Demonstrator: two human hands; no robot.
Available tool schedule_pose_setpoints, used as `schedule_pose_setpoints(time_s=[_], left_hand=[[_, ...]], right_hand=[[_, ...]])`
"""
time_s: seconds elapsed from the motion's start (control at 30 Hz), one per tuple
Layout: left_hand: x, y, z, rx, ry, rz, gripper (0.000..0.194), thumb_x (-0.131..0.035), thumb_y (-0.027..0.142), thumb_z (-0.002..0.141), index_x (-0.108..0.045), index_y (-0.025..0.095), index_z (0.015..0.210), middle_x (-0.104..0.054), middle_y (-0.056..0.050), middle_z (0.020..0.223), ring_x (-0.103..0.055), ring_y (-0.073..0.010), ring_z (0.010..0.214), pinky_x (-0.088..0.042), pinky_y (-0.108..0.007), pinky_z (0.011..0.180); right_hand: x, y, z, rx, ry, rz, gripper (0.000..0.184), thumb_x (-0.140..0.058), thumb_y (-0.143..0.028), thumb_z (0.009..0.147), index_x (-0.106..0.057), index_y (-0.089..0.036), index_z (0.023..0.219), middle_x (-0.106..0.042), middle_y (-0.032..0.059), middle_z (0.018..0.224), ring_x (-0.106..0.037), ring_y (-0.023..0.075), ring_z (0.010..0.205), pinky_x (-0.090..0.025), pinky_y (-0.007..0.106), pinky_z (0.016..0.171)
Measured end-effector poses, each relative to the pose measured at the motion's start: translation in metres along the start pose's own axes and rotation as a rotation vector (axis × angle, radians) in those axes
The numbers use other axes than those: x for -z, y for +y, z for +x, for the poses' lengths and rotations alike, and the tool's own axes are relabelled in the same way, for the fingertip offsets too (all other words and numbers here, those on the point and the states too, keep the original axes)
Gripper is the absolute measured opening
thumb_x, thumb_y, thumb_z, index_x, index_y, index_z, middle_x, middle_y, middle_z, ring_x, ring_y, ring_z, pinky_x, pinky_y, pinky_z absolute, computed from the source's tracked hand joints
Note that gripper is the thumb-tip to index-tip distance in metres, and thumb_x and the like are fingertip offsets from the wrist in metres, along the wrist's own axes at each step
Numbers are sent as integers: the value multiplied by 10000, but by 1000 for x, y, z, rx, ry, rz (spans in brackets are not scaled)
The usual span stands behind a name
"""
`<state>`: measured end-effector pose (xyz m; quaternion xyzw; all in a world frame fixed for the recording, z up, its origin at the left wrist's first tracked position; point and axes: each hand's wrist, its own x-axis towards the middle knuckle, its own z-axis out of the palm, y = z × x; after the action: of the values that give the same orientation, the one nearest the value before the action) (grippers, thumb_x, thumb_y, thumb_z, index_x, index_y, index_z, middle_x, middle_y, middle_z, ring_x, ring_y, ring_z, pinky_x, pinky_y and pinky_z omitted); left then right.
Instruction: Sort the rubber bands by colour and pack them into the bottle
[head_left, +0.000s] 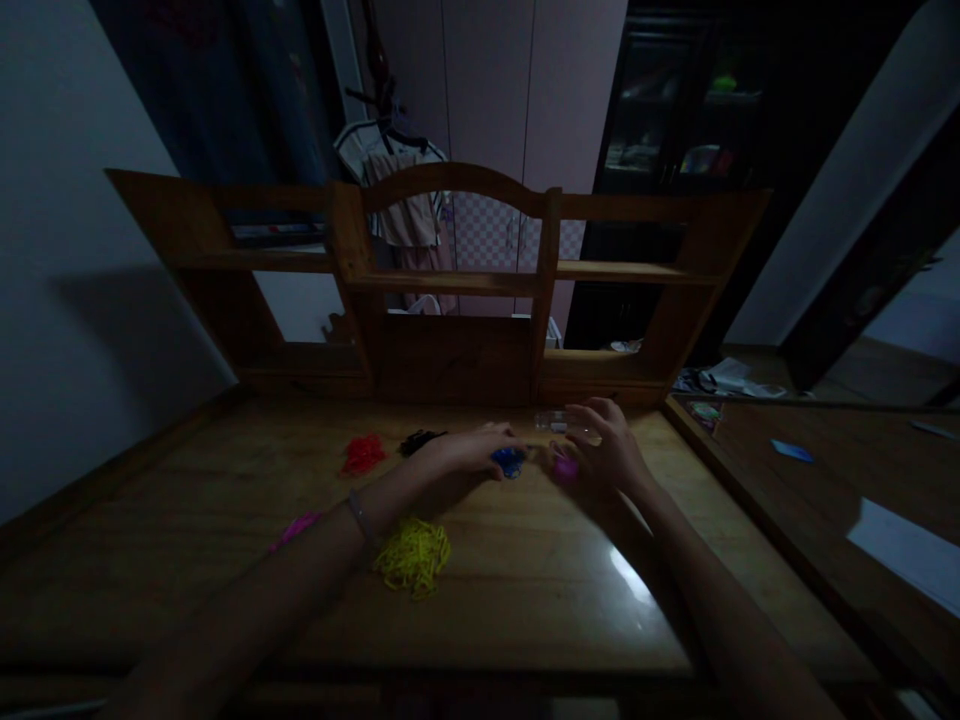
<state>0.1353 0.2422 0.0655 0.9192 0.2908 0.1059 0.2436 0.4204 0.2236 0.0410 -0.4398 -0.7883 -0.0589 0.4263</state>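
Observation:
My left hand (486, 447) curves over a small blue bundle (508, 461) that looks like rubber bands, fingers and thumb around it. My right hand (611, 445) is a little to the right, its fingers apart. Just below its fingertips lies a purple-pink bundle (564, 466), and behind that a clear container (553, 421) lies on the table. Under and beside my left forearm sit a yellow pile of thin bands (413, 557) and a partly hidden pink pile (298, 529). Farther back are a red pile (364, 454) and a black pile (420, 441).
A wooden shelf unit (450, 284) rises along the back of the shiny wooden table (517, 600). To the right, a second brown surface (810, 490) holds white paper (907, 555) and a blue card (791, 451). A wall (67, 300) stands on the left. The room is dim.

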Motion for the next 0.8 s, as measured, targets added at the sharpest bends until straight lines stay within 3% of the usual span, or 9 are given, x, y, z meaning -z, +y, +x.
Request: schedule_pose_setpoints(time_s=[0.1,0.3,0.5,0.63,0.8], left_hand=[[-3,4,3,21,77,-27,381,-676,81,717,-680,223,1070,-597,-51,1085,-560,-208,996,-442,-291,871],[-14,11,-9,127,233,-44,142,-650,118,753,-712,184,861,-623,-44,936,-582,-192,903,-443,-285,816],[-30,4,-23,219,451,-91,168,-655,165,762,-729,203,908,-667,-49,948,-608,-209,934,-443,-313,867],[-36,0,-24,306,592,-319,152,-727,168,688,-746,202,835,-698,-49,913,-625,-217,936,-446,-327,892],[-35,-2,-24,364,585,-540,202,-729,277,721,-742,151,879,-722,-72,837,-657,-192,760,-508,-302,711]], right_hand=[[3,0,1,3,0,-12,402,-672,-297,830,-621,-295,1229,-508,99,1200,-528,277,1115,-515,460,912],[9,-1,2,5,-57,-32,409,-672,-267,830,-621,-307,1234,-496,96,1216,-515,285,1142,-497,480,938],[12,-27,3,51,-150,10,469,-668,-225,834,-584,-337,1281,-503,90,1243,-499,277,1177,-485,482,960],[10,-46,1,78,-217,28,525,-669,-209,831,-547,-327,1329,-493,96,1281,-488,272,1195,-488,457,962],[6,-55,0,58,-222,3,588,-680,-224,823,-500,-331,1372,-487,99,1310,-485,285,1195,-491,472,953]])
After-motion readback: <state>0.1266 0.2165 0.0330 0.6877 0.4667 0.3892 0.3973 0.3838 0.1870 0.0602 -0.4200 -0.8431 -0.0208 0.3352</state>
